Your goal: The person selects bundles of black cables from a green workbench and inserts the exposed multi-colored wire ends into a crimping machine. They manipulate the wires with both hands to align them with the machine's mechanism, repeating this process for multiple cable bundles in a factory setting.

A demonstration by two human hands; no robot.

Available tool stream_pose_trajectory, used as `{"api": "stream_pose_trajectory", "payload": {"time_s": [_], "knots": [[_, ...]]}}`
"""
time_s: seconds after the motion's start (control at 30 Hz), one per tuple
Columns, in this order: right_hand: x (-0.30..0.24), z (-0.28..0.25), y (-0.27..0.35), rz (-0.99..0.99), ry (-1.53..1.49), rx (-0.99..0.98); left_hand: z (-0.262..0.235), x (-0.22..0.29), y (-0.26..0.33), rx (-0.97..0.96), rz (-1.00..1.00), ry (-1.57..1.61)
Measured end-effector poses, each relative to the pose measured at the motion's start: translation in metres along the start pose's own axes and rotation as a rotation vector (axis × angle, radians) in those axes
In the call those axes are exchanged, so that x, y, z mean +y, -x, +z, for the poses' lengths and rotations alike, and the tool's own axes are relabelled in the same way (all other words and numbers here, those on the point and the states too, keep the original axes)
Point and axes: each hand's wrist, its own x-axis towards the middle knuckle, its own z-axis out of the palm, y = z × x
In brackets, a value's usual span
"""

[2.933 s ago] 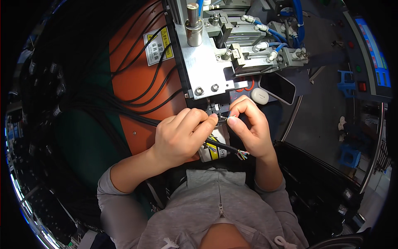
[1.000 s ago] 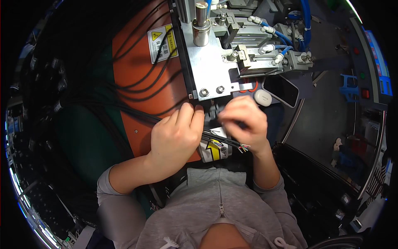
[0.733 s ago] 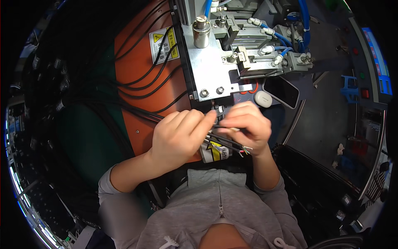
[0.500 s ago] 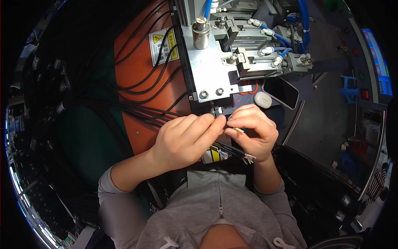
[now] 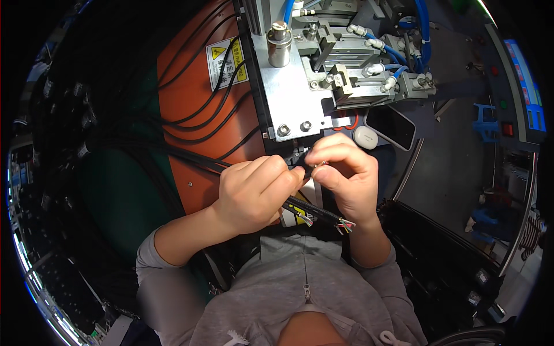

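Cables [image 5: 314,210] with black skins lie under my two hands, and their cut ends poke out near my right wrist with little coloured wires [image 5: 345,225] showing. My right hand [image 5: 346,176] has its fingertips pinched together on something tiny, maybe one thin wire, but it is too small for me to tell. My left hand [image 5: 254,193] curls shut around the cables just beside it, thumb on top. I think I hold them tight like that so they do not wiggle while the other hand does the fine work. Both hands nearly touch, right in front of my chest, so I can look straight down on them.

Just above my fingers is a small black part [image 5: 295,155] under a grey metal plate [image 5: 288,98] with two bolts. I keep my hands close to it, so the reach is short. Blue hoses [image 5: 404,55] run over the machine behind it. More black cables [image 5: 196,121] sweep across an orange panel [image 5: 187,81] to my left, and a yellow sticker [image 5: 228,60] sits on it. A dark phone [image 5: 392,127] and a small white thing [image 5: 365,137] lie to the right, out of the way. My grey sleeves [image 5: 173,271] are pushed up, which keeps them off the wires.
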Motion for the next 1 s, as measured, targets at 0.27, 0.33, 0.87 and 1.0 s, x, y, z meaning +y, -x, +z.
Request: {"api": "stream_pose_trajectory", "payload": {"time_s": [0.27, 0.33, 0.87, 1.0], "knots": [[-0.002, 0.007, 0.0, -0.444, 0.674, 0.146, -0.001, 0.005, 0.002, -0.038, 0.026, -0.145], [-0.004, 0.004, 0.002, -0.48, 0.818, 0.098, -0.004, 0.006, 0.001, -0.057, 0.046, -0.177], [0.007, -0.023, 0.0, -0.236, 0.796, -0.018, 0.003, 0.009, 0.007, -0.22, 0.01, -0.257], [0.015, -0.015, -0.004, -0.26, 0.911, 0.02, 0.002, 0.01, 0.0, -0.281, -0.023, -0.337]]}}
